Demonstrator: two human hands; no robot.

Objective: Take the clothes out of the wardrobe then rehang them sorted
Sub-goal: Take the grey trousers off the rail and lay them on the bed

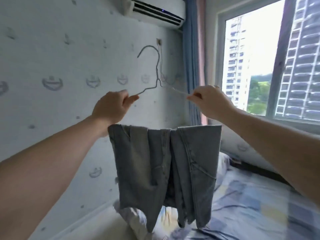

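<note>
Both hands are up in front of a patterned wall (52, 49), holding a thin wire hanger (157, 73) between them. The left hand (110, 108) has the hanger's 9 o'clock shoulder: its fingers (133, 98) are curled in and pinch the wire right at the end of that arm. The right hand (212, 103) does the same at the 3 o'clock shoulder, fingers (192, 97) closed in a pinch on the wire, which is pretty blurry there. The hook points up toward 12 o'clock and curls over to the 9 o'clock side, touching nothing.

The grey jeans (155, 161) are folded over the hanger's bottom bar, just below the hands at 6 o'clock from them. The bar itself is hidden under the fold. The denim hangs in two halves side by side, with the frayed hems at the 6 o'clock end, over the bed (251, 205). Can't tell if the hems actually touch the bedding or just dangle above it.

Around all that, the bed with its blue-and-yellow patterned sheets fills the 4 to 6 o'clock part of the view. A white air conditioner (155, 11) sits high on the wall at 12 o'clock, with a blue curtain (190, 66) just at its 3 o'clock side. A window (221, 58) is further out at 2 o'clock, showing tower blocks (237, 66) and some trees.
</note>
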